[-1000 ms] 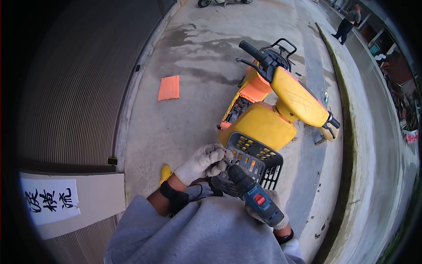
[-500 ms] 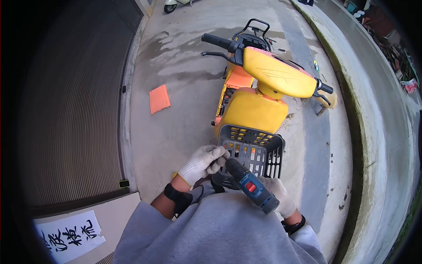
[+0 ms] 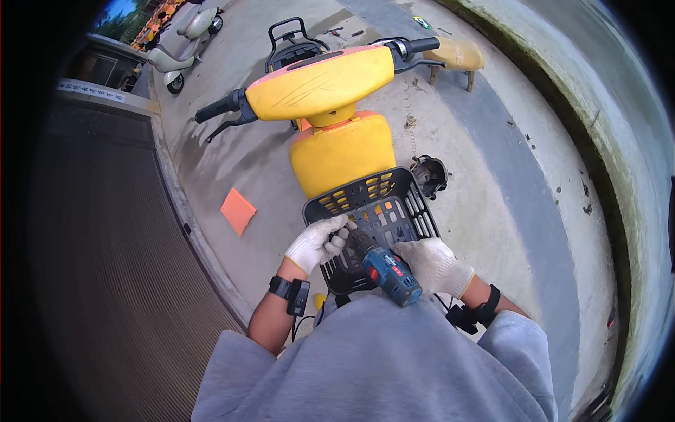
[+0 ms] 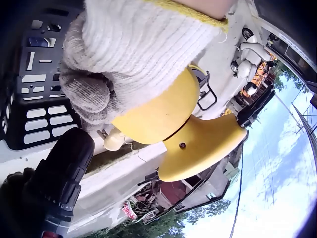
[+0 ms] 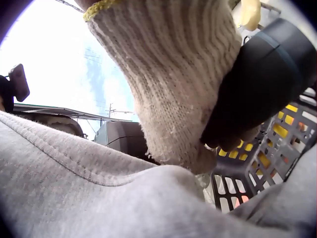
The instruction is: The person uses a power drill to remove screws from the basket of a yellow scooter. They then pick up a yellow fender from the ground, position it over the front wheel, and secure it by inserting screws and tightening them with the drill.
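Observation:
Over a black slotted basket [image 3: 408,184], on the front of a yellow scooter [image 3: 341,155], both gloved hands meet at a blue and black cordless drill [image 3: 391,276]. My right hand [image 3: 434,266] grips the drill from its right side; its handle is hidden. At the chuck end [image 4: 69,153], my left hand [image 3: 315,244] has curled fingers, with thumb and fingertips pinching a small piece at the drill's tip. That piece is mostly hidden, and I cannot tell its kind. In the right wrist view, the knitted glove [image 5: 173,89] wraps against the dark drill body [image 5: 262,74].
An orange panel [image 3: 239,210] lies on the concrete to the left, near a ribbed shutter [image 3: 140,232]. A round black part [image 3: 429,176] sits right of the basket. Farther back are a yellow stool-like piece [image 3: 457,54], a curb [image 3: 534,74] and a pale scooter [image 3: 171,67].
The view has swung so the scooter now faces me more squarely, with its handlebar across the frame. Both hands stay together at the drill, which now lies farther over the basket.

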A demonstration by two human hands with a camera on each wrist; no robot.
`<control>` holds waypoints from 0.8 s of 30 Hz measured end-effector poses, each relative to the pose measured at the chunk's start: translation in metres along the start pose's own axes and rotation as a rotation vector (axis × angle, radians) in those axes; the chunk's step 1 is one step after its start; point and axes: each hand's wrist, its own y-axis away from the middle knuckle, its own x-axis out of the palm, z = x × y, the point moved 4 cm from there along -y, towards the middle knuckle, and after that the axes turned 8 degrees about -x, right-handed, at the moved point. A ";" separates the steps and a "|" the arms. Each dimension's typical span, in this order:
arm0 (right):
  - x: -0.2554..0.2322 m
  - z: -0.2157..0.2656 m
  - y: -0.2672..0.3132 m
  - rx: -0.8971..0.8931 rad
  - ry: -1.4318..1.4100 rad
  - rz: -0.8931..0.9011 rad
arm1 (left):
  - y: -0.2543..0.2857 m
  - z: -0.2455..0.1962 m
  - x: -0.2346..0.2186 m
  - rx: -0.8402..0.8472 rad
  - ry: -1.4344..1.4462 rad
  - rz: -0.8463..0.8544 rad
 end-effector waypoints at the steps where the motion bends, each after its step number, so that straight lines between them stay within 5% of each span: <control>1: 0.000 -0.006 -0.001 0.006 -0.009 -0.007 | -0.009 -0.003 0.001 -0.039 -0.005 -0.020; 10: 0.015 -0.044 -0.021 0.064 0.059 -0.060 | -0.072 -0.003 -0.003 -0.125 0.127 -0.085; 24: 0.044 -0.068 -0.056 0.113 0.207 -0.026 | -0.099 -0.013 -0.011 0.166 0.040 -0.148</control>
